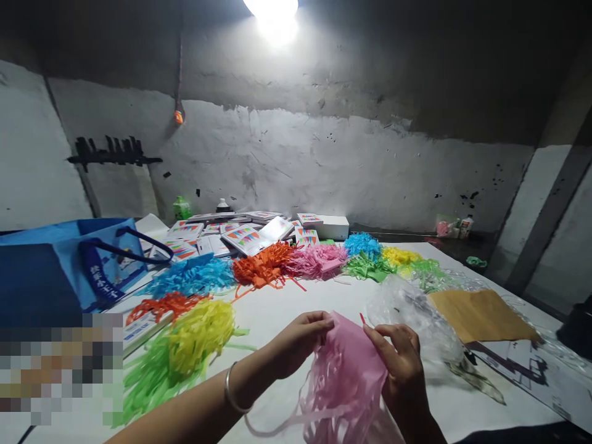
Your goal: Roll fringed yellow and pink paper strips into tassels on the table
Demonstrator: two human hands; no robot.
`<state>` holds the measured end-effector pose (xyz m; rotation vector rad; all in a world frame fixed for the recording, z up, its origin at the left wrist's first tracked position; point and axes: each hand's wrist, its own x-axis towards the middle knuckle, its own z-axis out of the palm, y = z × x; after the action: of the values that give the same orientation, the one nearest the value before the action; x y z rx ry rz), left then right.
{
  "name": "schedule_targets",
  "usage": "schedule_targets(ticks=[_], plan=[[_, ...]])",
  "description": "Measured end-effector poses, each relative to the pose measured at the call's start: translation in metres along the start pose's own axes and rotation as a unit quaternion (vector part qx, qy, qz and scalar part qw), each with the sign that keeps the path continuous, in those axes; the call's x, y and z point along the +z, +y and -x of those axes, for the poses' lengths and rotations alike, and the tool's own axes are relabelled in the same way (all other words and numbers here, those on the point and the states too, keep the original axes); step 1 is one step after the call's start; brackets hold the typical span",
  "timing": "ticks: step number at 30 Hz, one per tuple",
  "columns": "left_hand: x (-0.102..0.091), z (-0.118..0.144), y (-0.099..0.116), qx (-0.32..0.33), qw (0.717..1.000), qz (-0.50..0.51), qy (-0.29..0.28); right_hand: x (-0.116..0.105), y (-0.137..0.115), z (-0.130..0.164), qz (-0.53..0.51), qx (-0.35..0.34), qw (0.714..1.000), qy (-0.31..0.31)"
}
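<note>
While my left hand (303, 336) and right hand (400, 357) pinch the pink fringe paper (349, 376) over the white table (287, 308), colored paper piles (263, 268) lie beyond them, by a grey wall (324, 160).

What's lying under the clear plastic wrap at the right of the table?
The clear plastic wrap rests on the white table, its right edge overlapping a brown paper sheet. The crumpled film glares, so anything beneath its middle cannot be made out.
</note>
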<state>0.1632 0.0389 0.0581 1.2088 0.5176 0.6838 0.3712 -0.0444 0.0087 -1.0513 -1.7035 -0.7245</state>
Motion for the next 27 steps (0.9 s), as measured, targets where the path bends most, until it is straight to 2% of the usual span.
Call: schedule_targets(ticks=[3, 6, 9, 13, 15, 18, 21, 24, 27], plan=[[0.007, 0.004, -0.009, -0.050, 0.995, 0.082, -0.032, 0.001, -0.001, 0.000, 0.006, 0.001, 1.000, 0.006], [0.015, 0.011, -0.022, -0.112, 0.970, 0.184, -0.113, 0.002, 0.000, -0.003, 0.015, -0.006, 1.000, 0.009], [0.020, 0.017, -0.032, -0.130, 0.955, 0.204, -0.171, 0.003, 0.000, -0.007, 0.015, -0.010, 1.000, 0.013], [0.027, 0.017, -0.039, -0.056, 0.972, 0.165, -0.160, 0.006, -0.002, -0.006, 0.013, -0.025, 1.000, -0.004], [0.031, 0.017, -0.044, -0.053, 0.967, 0.188, -0.161, 0.009, -0.001, -0.002, 0.014, -0.025, 1.000, -0.007], [0.037, 0.019, -0.057, -0.117, 0.943, 0.249, -0.185, 0.014, 0.005, 0.007, 0.017, -0.026, 0.999, -0.015], [0.039, 0.021, -0.073, -0.145, 0.937, 0.268, -0.170, 0.019, 0.013, 0.017, 0.019, -0.034, 0.999, -0.024], [0.037, 0.018, -0.083, -0.186, 0.937, 0.257, -0.145, 0.020, 0.022, 0.027, 0.030, -0.018, 0.999, -0.029], [0.035, 0.009, -0.087, -0.253, 0.930, 0.219, -0.152, 0.015, 0.033, 0.032, 0.051, -0.002, 0.998, -0.037]])
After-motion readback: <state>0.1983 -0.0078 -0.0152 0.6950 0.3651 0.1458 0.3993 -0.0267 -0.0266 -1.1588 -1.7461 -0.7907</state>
